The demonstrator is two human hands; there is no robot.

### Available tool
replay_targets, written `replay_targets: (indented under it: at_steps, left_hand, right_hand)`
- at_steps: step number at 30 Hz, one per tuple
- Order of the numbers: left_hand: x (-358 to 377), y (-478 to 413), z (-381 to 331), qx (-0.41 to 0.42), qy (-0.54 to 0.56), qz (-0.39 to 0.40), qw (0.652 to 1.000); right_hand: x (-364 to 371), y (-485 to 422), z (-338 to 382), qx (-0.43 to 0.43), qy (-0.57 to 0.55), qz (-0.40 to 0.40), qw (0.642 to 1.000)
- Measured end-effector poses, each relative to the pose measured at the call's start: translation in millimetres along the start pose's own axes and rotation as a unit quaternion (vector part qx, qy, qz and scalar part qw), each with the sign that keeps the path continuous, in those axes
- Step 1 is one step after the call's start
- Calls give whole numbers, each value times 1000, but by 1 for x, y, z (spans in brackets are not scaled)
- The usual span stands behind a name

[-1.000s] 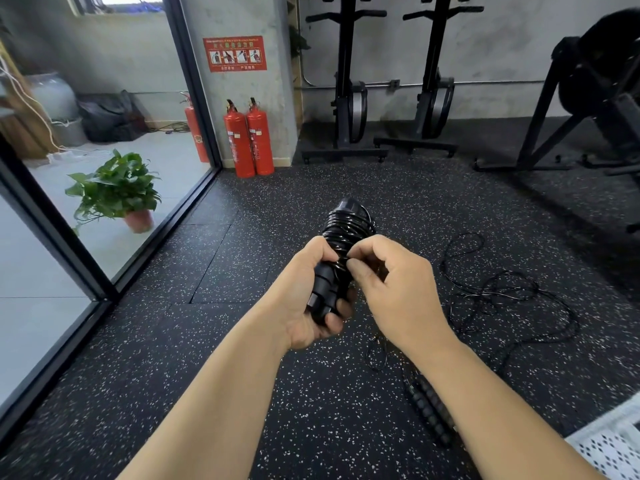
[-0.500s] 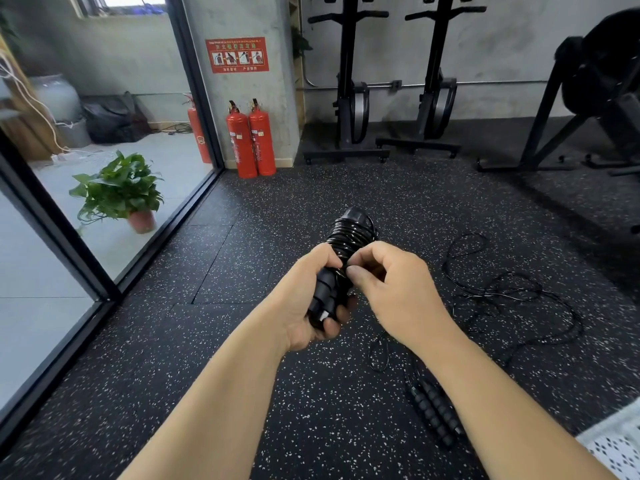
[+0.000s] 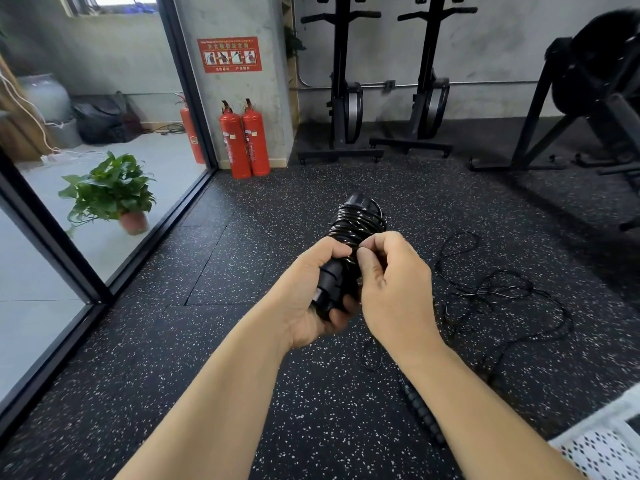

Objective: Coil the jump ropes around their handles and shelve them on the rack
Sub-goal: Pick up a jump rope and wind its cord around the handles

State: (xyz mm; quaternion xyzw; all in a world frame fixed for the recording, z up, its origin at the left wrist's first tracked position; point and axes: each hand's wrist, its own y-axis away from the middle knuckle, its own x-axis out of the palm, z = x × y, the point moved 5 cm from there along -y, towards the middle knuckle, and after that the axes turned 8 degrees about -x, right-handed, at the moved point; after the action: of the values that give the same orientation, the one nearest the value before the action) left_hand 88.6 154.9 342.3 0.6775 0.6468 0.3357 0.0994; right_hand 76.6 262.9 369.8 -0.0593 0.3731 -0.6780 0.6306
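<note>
Left hand [image 3: 311,303] was wrapped tight around the bottom of the black jump rope handles [image 3: 330,276], holding them tilted up and away over the speckled rubber floor [image 3: 239,261]. The cord [image 3: 358,221] was wound in a fat coil around the top half. Right hand [image 3: 396,289] had thumb and forefinger pinched on the cord right at the coil's lower edge. The second jump rope [image 3: 502,289] lay in a loose tangle on the floor to the right, its ribbed handles [image 3: 420,412] closer in by the right forearm. Two red fire extinguishers [image 3: 246,140] stood at the pillar.
</note>
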Motion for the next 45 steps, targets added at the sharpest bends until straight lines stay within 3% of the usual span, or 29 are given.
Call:
replay_targets:
  at_steps: [10,18,23,31,34,37,40,42,45]
  left_hand:
    - [5,5,-2,-5,-19,26,999]
    - [-9,4,0,-9,0,4,1000]
    - [-16,1,4,-19,-11,-8,1000]
    - [-8,-5,5,-17,-5,7,1000]
    - [-6,-8,4,-10,-12,2,1000]
    - [-5,-12,6,1,-13,-12,1000]
    - [-12,-15,5,40,5,-49,998]
    - [-15,-14,3,64,5,-72,995]
    - [-19,-15,2,98,-14,-120,988]
  right_hand:
    - [-4,8,2,-20,-4,-83,996]
    - [4,-2,1,-49,30,-4,998]
    - [1,-9,8,-152,108,87,979]
    - [-5,-8,6,-174,113,43,977]
    - [-8,-8,2,-155,95,19,983]
    - [-5,-12,-4,-126,87,47,987]
    - [-9,-20,-23,9,16,69,997]
    - [-17,-26,-35,105,-72,28,992]
    - [-21,-25,-49,246,-226,-3,943]
